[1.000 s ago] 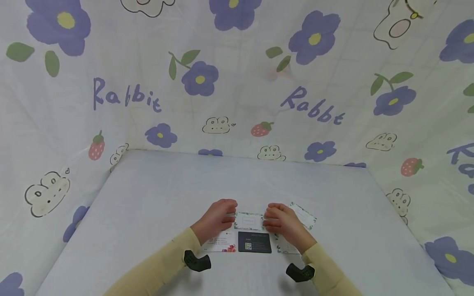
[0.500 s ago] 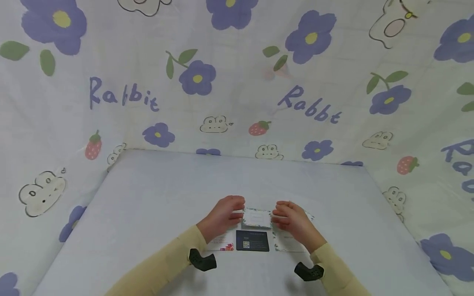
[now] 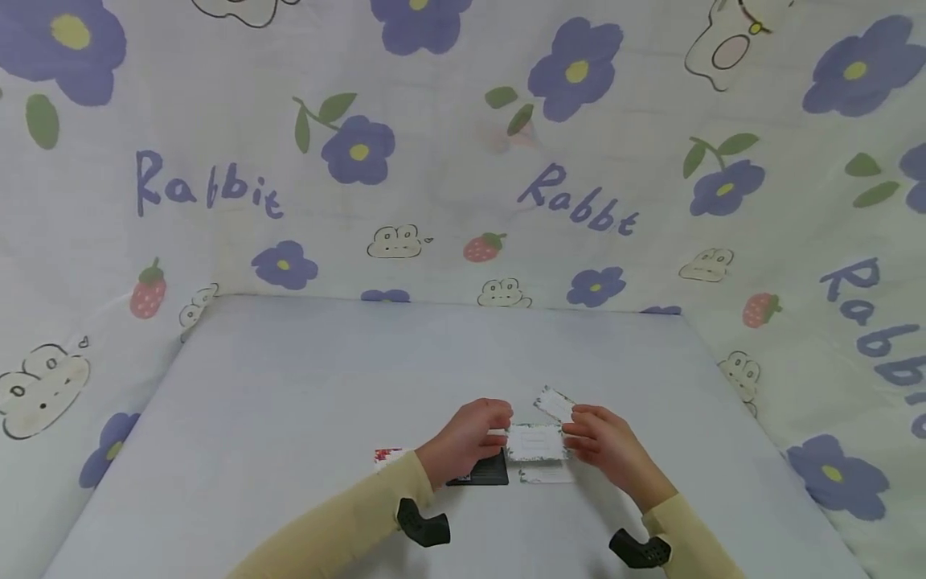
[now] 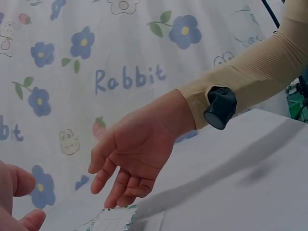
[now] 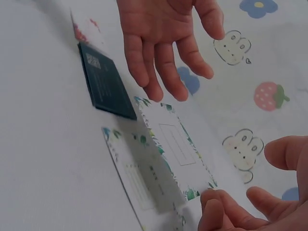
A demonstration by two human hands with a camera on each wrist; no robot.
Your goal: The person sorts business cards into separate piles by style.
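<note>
Between my two hands is a white card with a green leaf border [image 3: 535, 442], its short ends at the fingertips. My left hand [image 3: 470, 438] is at its left end, fingers extended and the thumb apart from it. At the other end, my right hand [image 3: 616, 452] touches the edge with its lower fingers; the right wrist view shows the thumb away from the card. The card is above the table and casts a shadow on another leaf-bordered card [image 5: 134, 175] lying below it. Beside that lies a dark card with a square code [image 5: 107, 82], partly behind my left hand in the head view.
A tilted leaf-bordered card [image 3: 553, 402] lies farther back, partly behind the right fingers. The card with red flowers [image 3: 388, 456] is left of the dark one, mostly covered by my left arm. The white tabletop [image 3: 325, 362] ends at a patterned curtain [image 3: 434, 193].
Both hands have moved right with the leaf-bordered card, from behind the dark card to over the right-hand card of the front row. The head view has turned slightly right.
</note>
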